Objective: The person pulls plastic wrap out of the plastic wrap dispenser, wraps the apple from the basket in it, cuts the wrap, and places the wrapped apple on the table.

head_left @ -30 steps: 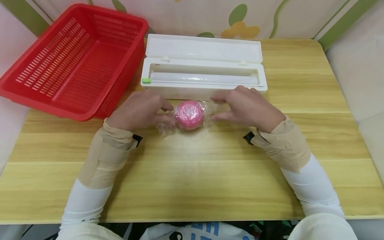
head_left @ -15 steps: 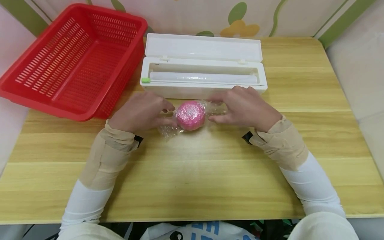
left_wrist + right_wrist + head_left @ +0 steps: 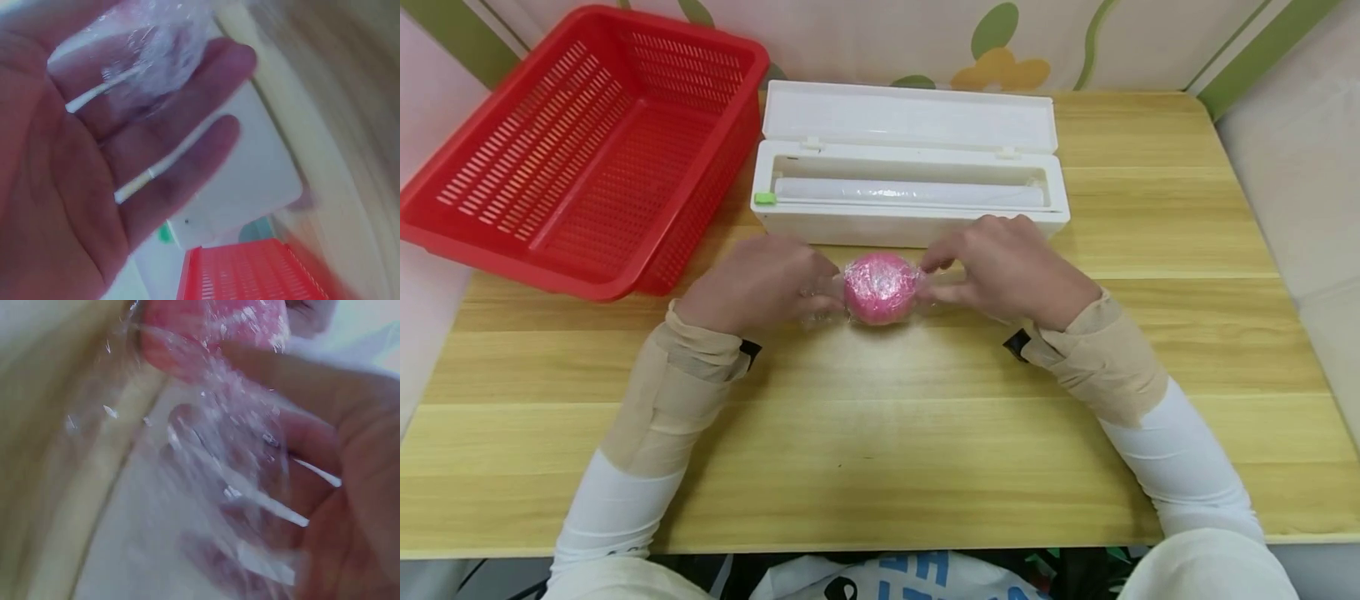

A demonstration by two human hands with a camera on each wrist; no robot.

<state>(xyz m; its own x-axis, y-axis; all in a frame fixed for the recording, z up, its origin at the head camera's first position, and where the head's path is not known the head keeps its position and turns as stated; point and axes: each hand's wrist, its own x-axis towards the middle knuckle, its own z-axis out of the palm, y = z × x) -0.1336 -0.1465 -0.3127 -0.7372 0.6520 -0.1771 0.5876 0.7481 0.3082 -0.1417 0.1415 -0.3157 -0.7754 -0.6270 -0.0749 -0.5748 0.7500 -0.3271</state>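
Note:
A pink round object (image 3: 880, 288), bundled in clear plastic wrap (image 3: 172, 59), is between my hands near the middle of the table. At its left side my left hand (image 3: 756, 283) pinches a gathered end of the wrap between thumb and fingers, with the other fingers extended in the left wrist view. My right hand (image 3: 1011, 271) pinches the opposite end; the loose, crinkled film (image 3: 237, 450) spreads over its fingers in the right wrist view. Part of each fingertip grip is hidden by the hands in the head view.
Just behind the hands lies a white wrap dispenser (image 3: 910, 227), its lid (image 3: 910, 115) raised, with a roll of film (image 3: 910, 192) inside. A red slotted basket (image 3: 700, 217) stands at the back left. The wooden table (image 3: 865, 467) ends at a wall behind.
The right hand's thumb and index finger have closed in on the film beside the pink object. The film ends look more gathered, and the object has shifted slightly right.

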